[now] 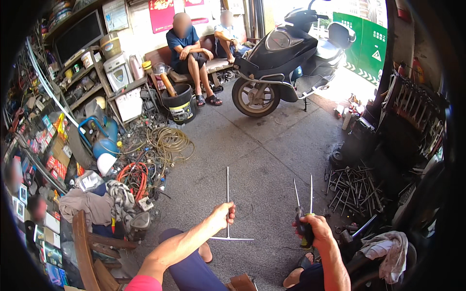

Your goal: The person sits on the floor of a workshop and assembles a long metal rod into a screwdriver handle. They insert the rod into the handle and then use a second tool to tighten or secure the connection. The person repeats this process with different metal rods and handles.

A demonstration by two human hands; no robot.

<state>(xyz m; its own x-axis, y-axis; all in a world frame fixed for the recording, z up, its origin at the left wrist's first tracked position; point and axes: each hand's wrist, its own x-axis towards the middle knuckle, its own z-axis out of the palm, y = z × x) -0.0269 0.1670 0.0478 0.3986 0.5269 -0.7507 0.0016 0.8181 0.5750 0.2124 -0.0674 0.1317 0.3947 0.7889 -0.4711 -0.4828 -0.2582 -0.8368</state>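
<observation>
My left hand (224, 214) is closed around the shaft of a long metal T-handle wrench (228, 186). Its shaft stands nearly straight away from me, and the crossbar is at the near end, below my fist. In my right hand (314, 229) are two screwdrivers held together. One screwdriver (299, 212) has a dark handle and a thin blade; the other screwdriver (311, 194) has a longer, bright blade and a partly hidden handle with some yellow on it. Both blades point away from me. The two hands are well apart over the grey floor.
A pile of metal tools (352, 189) lies to the right, with a rag (388, 250) nearer me. Coiled hose (170, 143) and red cable (133, 177) lie left. A dark scooter (284, 60) stands ahead; two people sit beside a black bucket (178, 103). A wooden chair (82, 247) is near left.
</observation>
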